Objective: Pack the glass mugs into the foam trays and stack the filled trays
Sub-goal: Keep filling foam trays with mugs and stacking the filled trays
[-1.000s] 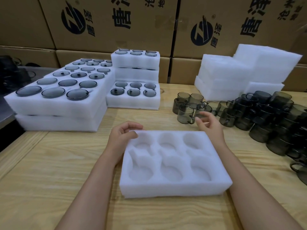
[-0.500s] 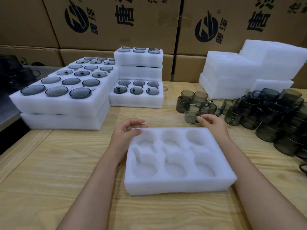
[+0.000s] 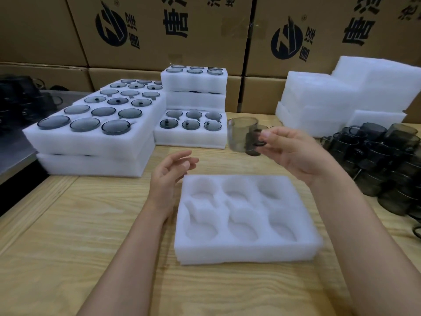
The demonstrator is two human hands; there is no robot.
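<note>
An empty white foam tray (image 3: 247,254) with six round pockets lies on the wooden table in front of me. My right hand (image 3: 293,153) holds a smoky glass mug (image 3: 239,135) by its handle, lifted above the tray's far edge. My left hand (image 3: 168,176) hovers open just left of the tray's far left corner, touching nothing. A heap of loose smoky mugs (image 3: 382,160) sits at the right.
Filled foam trays (image 3: 91,142) are stacked at the left and in a taller pile (image 3: 193,99) behind the middle. Empty foam trays (image 3: 341,99) are piled at the back right. Cardboard boxes (image 3: 159,30) wall the back. The table edge (image 3: 22,201) runs along the left.
My right hand has picked a mug from the group behind the tray and raised it. My left hand has lifted off the tray's corner.
</note>
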